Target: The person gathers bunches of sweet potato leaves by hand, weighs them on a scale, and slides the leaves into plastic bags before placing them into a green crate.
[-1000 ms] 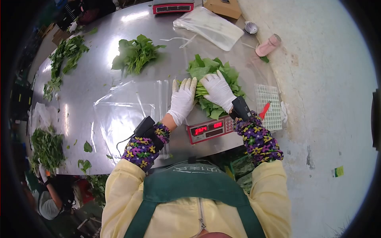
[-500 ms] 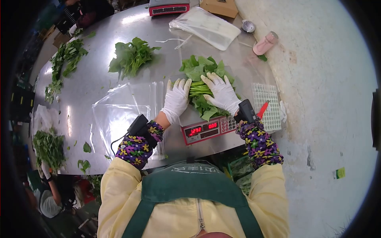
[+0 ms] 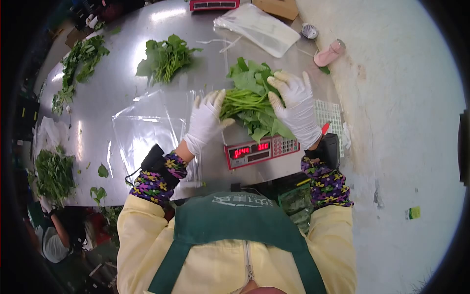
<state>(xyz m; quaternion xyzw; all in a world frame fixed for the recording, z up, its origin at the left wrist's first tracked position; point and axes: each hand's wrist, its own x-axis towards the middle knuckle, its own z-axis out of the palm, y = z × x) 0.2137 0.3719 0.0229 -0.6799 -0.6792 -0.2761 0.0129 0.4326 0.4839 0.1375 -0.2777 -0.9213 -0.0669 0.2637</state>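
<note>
A bunch of leafy greens (image 3: 247, 100) lies across a red digital scale (image 3: 262, 153), its cut stems gathered in the middle with leaves above and below. The scale's red digits are lit, reading roughly 0.244 on the left. My left hand (image 3: 206, 120), in a white glove, is at the left side of the bunch, fingertips by the stems and thumb apart from the fingers. On the right side, my gloved right hand (image 3: 296, 105) has its fingers spread and slightly bent beside the leaves. Neither hand is closed around the bunch.
Clear plastic bags (image 3: 149, 130) lie left of the scale, with a bag stack (image 3: 257, 29) behind. Another greens bunch (image 3: 169, 58) and leaf piles (image 3: 55, 171) are leftward. A pink bottle (image 3: 330, 53) and a sticker sheet (image 3: 330, 115) sit rightward. Another person (image 3: 54, 240) is lower left.
My hands have lifted from pressing on the bunch and moved apart to its two sides. The scale's left reading has dropped from about 1.292 to about 0.244.
</note>
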